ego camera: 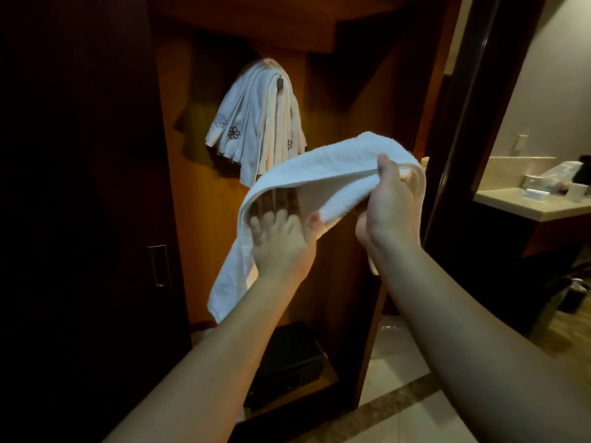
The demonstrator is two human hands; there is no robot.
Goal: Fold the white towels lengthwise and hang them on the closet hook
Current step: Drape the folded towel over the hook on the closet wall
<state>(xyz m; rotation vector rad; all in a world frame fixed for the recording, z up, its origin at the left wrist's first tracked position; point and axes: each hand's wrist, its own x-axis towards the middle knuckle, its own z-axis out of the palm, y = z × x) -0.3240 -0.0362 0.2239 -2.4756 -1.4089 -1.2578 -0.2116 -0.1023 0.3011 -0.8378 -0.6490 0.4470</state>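
The open dark-wood closet (198,219) fills the view, with a black box (287,359) on its floor. A bunch of folded white towels with red flower embroidery (256,123) hangs from the small dark closet hook (279,83). In front, a plain white terry towel (319,167) arches between both hands: the right hand (388,206) pinches its folded edges, while the left hand (283,244), fingers straight and spread, slides inside the fold.

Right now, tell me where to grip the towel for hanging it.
Grip the towel at its raised middle fold, coming from below, where the left hand supports it; both ends droop from there, so it drapes evenly over the hook. The right hand pinches the layered edges.
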